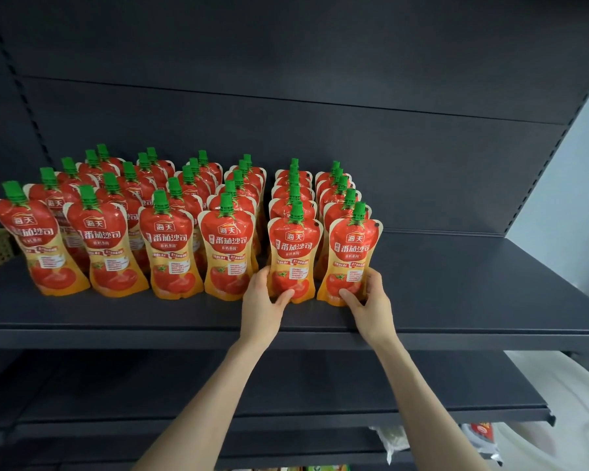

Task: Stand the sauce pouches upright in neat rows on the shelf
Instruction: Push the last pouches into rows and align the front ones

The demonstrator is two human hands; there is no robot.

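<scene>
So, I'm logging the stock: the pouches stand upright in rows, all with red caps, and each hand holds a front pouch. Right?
Not quite: the head view shows green caps, not red. The rest stands: the pouches stand upright in rows, the left hand holds one front pouch and the right hand another.

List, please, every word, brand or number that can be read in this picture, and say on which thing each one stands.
"海天": white brand badge near the top of each front sauce pouch, as on the pouch at the left hand.
"番茄沙司": large white characters under the badge, as on the pouch at the right hand.
Smaller lines, banners and white panels on the pouches: too small and blurred to read.
Shelf: no text.
</scene>
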